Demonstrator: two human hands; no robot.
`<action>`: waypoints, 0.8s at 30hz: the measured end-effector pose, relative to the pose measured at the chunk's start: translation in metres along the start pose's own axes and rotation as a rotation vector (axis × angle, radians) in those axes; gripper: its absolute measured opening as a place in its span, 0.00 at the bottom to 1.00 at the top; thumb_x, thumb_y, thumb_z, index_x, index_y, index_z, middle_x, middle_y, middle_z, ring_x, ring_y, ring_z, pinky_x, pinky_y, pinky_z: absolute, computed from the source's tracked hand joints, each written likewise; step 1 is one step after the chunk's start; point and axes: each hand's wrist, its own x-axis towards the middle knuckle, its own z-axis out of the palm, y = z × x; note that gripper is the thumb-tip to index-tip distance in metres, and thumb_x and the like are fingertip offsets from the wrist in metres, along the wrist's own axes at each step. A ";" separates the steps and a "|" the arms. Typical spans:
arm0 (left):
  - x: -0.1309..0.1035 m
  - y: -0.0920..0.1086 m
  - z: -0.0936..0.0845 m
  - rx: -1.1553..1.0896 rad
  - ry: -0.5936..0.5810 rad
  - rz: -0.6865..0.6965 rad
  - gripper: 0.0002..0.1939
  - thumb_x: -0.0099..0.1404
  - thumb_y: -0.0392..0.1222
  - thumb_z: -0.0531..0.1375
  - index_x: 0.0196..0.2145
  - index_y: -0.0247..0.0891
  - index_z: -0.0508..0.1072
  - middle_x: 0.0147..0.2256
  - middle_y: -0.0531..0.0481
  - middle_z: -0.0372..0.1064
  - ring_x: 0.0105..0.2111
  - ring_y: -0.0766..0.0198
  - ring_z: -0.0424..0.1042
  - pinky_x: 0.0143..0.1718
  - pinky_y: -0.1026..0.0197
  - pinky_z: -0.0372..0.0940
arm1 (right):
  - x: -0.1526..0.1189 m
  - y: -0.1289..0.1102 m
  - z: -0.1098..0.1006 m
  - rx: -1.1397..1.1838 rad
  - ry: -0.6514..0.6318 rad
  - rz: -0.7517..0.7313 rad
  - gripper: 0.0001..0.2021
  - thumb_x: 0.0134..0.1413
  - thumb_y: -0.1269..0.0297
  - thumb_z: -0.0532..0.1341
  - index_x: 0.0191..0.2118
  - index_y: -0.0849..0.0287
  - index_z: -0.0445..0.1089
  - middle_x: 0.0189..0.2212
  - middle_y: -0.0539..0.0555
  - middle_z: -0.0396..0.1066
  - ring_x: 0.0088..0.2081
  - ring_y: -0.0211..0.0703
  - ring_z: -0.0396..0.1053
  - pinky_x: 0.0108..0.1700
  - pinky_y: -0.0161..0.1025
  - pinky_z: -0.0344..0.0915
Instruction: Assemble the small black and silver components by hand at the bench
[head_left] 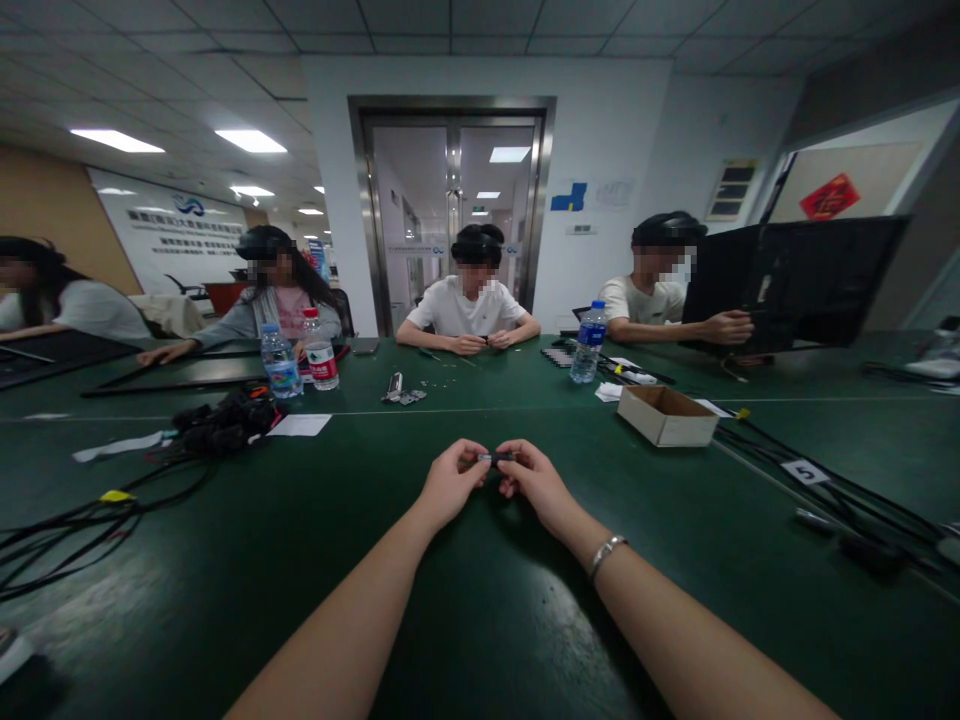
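Above the green table (480, 560), my left hand (455, 480) and my right hand (534, 478) meet fingertip to fingertip. Between them is a small dark stick with a silver end (493, 457) that looks like a USB stick. My left fingers pinch its silver end, and the dark end sits in my right thumb and fingers. Both hands are closed on it, and the fingers cover part of it. Whether it is one piece or two, I cannot tell. A silver bracelet (606, 556) circles my right wrist.
An open cardboard box (667, 418) stands right of my hands, beside black cables (780, 458). Bottles (282, 362) and a black tangle of gear (225, 425) lie left. Small metal parts (403, 392) lie ahead, before a seated person (469, 310). Another bottle (589, 343) stands right.
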 end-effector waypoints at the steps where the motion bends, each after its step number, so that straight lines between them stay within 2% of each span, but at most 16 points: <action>1: 0.000 0.000 0.000 0.004 -0.004 -0.008 0.15 0.55 0.49 0.63 0.36 0.35 0.71 0.31 0.50 0.67 0.29 0.67 0.69 0.32 0.63 0.66 | 0.000 0.000 0.000 0.000 -0.001 -0.003 0.15 0.40 0.62 0.63 0.36 0.59 0.64 0.20 0.44 0.64 0.20 0.34 0.65 0.22 0.33 0.61; 10: 0.000 0.000 0.000 0.166 -0.025 -0.042 0.21 0.60 0.59 0.54 0.29 0.36 0.68 0.25 0.51 0.68 0.26 0.65 0.68 0.29 0.63 0.64 | -0.002 -0.001 0.001 -0.006 -0.017 -0.005 0.13 0.41 0.63 0.62 0.36 0.59 0.64 0.20 0.44 0.64 0.20 0.34 0.65 0.23 0.33 0.61; 14: -0.002 0.002 0.001 0.139 -0.019 -0.024 0.19 0.61 0.57 0.54 0.34 0.37 0.69 0.28 0.51 0.68 0.27 0.65 0.69 0.28 0.63 0.65 | -0.001 -0.002 0.001 -0.002 -0.004 -0.001 0.14 0.41 0.62 0.62 0.36 0.59 0.64 0.20 0.44 0.64 0.20 0.34 0.65 0.23 0.33 0.61; 18: -0.002 0.003 0.001 0.030 -0.015 0.006 0.18 0.58 0.50 0.60 0.42 0.38 0.68 0.33 0.51 0.67 0.28 0.67 0.69 0.28 0.64 0.65 | 0.000 -0.001 0.001 0.025 0.028 0.010 0.17 0.41 0.60 0.63 0.39 0.58 0.62 0.20 0.43 0.64 0.19 0.34 0.65 0.22 0.32 0.60; 21: -0.001 0.001 0.001 -0.001 -0.023 0.023 0.16 0.56 0.47 0.62 0.41 0.37 0.70 0.31 0.51 0.66 0.28 0.68 0.68 0.29 0.65 0.65 | 0.001 0.000 0.001 0.036 0.031 0.010 0.17 0.42 0.60 0.63 0.39 0.58 0.62 0.21 0.44 0.64 0.19 0.34 0.65 0.21 0.32 0.60; 24: 0.000 0.000 0.000 -0.012 -0.038 0.014 0.15 0.57 0.47 0.60 0.38 0.35 0.71 0.28 0.52 0.67 0.28 0.68 0.68 0.30 0.64 0.65 | 0.000 0.000 0.001 0.031 0.014 0.004 0.16 0.43 0.59 0.62 0.39 0.59 0.64 0.21 0.44 0.65 0.19 0.34 0.65 0.22 0.32 0.60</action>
